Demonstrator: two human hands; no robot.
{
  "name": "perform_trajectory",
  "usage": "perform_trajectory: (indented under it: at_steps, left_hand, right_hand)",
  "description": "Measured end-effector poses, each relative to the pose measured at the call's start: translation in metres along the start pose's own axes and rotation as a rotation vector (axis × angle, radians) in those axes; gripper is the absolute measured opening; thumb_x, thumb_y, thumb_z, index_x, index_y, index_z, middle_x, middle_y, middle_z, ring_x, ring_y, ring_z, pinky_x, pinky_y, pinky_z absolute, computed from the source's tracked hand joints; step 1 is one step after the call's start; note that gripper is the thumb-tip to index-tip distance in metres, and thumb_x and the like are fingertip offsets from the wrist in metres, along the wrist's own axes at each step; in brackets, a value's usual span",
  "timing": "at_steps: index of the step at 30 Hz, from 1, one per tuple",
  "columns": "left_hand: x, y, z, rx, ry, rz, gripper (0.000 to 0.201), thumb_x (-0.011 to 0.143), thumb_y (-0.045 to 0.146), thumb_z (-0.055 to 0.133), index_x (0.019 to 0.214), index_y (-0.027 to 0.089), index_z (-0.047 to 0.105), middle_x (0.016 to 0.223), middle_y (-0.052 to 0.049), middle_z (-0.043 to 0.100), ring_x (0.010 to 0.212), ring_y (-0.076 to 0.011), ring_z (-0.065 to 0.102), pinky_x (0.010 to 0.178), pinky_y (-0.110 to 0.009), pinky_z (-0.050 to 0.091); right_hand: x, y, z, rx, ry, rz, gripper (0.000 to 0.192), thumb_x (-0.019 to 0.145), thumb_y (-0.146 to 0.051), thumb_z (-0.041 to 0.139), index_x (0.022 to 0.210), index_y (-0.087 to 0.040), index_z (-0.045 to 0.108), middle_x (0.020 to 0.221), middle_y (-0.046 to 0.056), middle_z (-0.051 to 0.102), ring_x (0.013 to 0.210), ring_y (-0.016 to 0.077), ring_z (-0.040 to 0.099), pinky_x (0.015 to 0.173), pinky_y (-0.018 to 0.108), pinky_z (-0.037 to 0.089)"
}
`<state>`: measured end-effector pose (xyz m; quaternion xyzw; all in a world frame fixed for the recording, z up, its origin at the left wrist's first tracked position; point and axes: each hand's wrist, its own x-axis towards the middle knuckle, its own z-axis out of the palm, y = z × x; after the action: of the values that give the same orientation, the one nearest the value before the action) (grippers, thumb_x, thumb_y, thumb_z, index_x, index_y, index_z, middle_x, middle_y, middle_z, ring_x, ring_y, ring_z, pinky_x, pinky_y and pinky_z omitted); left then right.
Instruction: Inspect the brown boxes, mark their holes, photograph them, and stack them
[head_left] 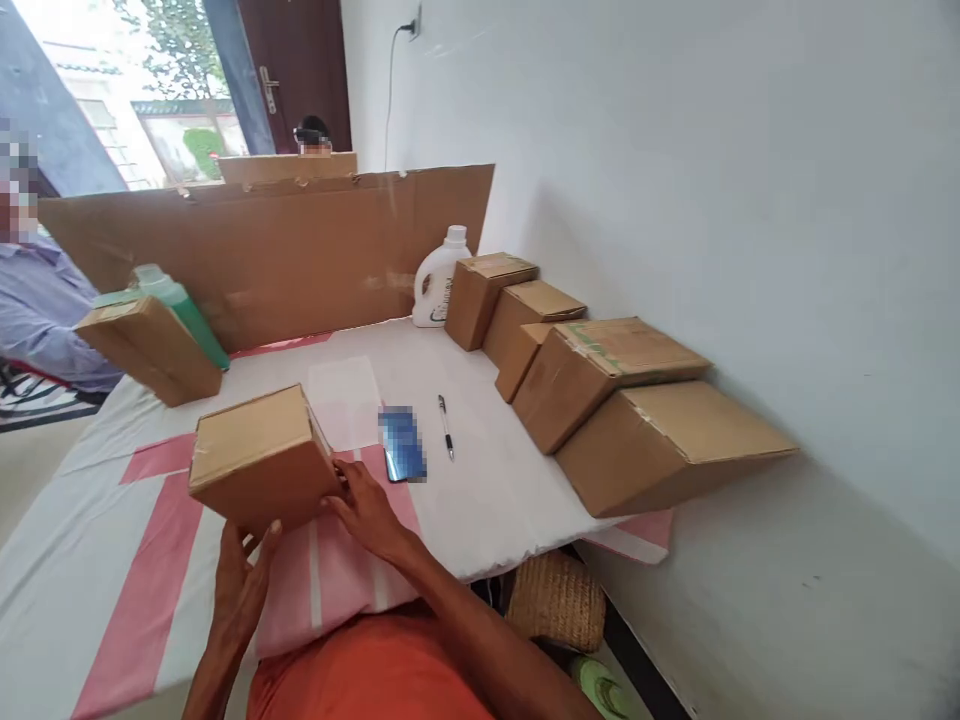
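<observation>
A closed cardboard box (pixel 255 450) sits at the near side of the table, its right end turned toward me. My left hand (pixel 244 575) grips its near lower edge, thumb up against the front face and fingers partly hidden beneath. At the lower right corner, my right hand (pixel 367 505) holds the box with thumb on the front and fingers round the end. Whether the box rests fully on the cloth or is slightly raised, I cannot tell. A phone (pixel 401 443) and a black-and-white pen (pixel 446 427) lie just right of the box.
Several cardboard boxes (pixel 615 345) line the table's right side by the wall. Behind them stands a white jug (pixel 442 278). Another box (pixel 154 350) and a green bottle (pixel 191 315) stand at left, before a cardboard partition (pixel 300 255). A person (pixel 49 305) sits at far left.
</observation>
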<state>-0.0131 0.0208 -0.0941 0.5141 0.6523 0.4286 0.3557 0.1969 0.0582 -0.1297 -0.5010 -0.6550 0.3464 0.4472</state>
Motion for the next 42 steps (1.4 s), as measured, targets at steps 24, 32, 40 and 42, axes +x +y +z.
perform_trajectory:
  at_steps: [24, 32, 40, 42]
  left_hand:
    - [0.212, 0.174, 0.367, -0.375, -0.852, 0.25, 0.087, 0.087, 0.087, 0.062, 0.137, 0.016, 0.064, 0.147, -0.021, 0.068, 0.138, -0.04, 0.06, 0.116, -0.053, 0.047]
    - [0.214, 0.168, 0.416, -0.351, -0.806, 0.163, 0.108, 0.082, 0.089, 0.066, 0.152, 0.008, 0.051, 0.153, -0.029, 0.06, 0.143, -0.0452, 0.057, 0.118, -0.057, 0.047]
    - [0.201, 0.096, 0.227, -0.198, -0.253, 0.264, 0.083, 0.083, 0.077, 0.075, 0.142, 0.019, 0.064, 0.142, -0.022, 0.068, 0.131, -0.037, 0.068, 0.111, -0.053, 0.054]
    - [0.203, 0.082, 0.146, -0.156, 0.02, 0.297, 0.071, 0.093, 0.076, 0.062, 0.138, 0.021, 0.064, 0.144, -0.019, 0.065, 0.133, -0.0347, 0.064, 0.114, -0.052, 0.051]
  right_hand:
    - [0.085, 0.14, -0.232, -0.562, 0.799, 0.266, 0.037, 0.104, -0.038, 0.045, 0.121, -0.013, 0.066, 0.112, 0.025, 0.071, 0.103, 0.0401, 0.073, 0.089, 0.056, 0.061]
    - [0.066, 0.134, -0.253, -0.558, 0.766, 0.357, 0.052, 0.1, -0.051, 0.042, 0.114, -0.008, 0.067, 0.106, 0.031, 0.07, 0.103, 0.046, 0.068, 0.094, 0.066, 0.053]
    - [0.069, 0.06, -0.192, -0.472, 0.636, 0.245, 0.051, 0.1, -0.056, 0.058, 0.127, -0.014, 0.068, 0.102, 0.017, 0.074, 0.081, 0.031, 0.069, 0.072, 0.045, 0.056]
    - [0.085, 0.043, -0.148, -0.311, 0.458, 0.138, 0.043, 0.102, -0.053, 0.058, 0.121, -0.017, 0.07, 0.1, 0.014, 0.073, 0.08, 0.028, 0.07, 0.066, 0.04, 0.058]
